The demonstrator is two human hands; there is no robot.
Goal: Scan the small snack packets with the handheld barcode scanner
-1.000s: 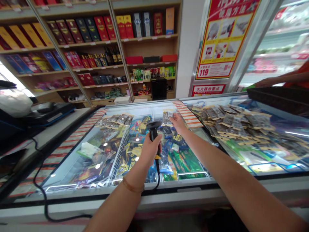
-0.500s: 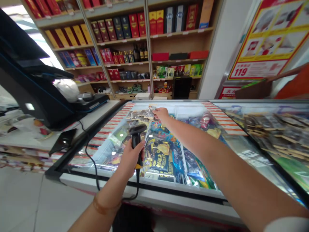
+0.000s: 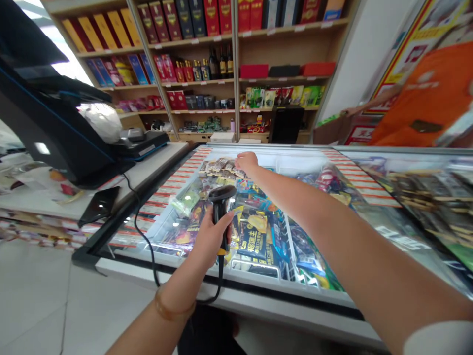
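Observation:
My left hand (image 3: 210, 239) is wrapped round the handle of a black and yellow barcode scanner (image 3: 220, 209). The scanner stands upright over the glass top of a chest freezer (image 3: 254, 296), its cable hanging down. Farther off, my right hand (image 3: 247, 162) is closed at the right end of a row of small brown-and-silver snack packets (image 3: 220, 167) lying on the glass. Its fingertips appear pinched on the end packet, partly hidden by the hand. Below the glass, white wire baskets hold bagged frozen goods (image 3: 254, 239).
At left, a counter (image 3: 74, 209) carries a black checkout machine (image 3: 70, 133) and a dark phone-like device (image 3: 99, 204). More packets (image 3: 424, 192) lie on the glass at right. A person in orange (image 3: 432, 93) stands beyond, holding a box (image 3: 332, 133). Stocked shelves (image 3: 288, 29) line the back.
The camera view has tilted down slightly. My right hand stays at the packets, its fingers lower among them. The scanner remains in my left hand. The person in orange has come farther into view.

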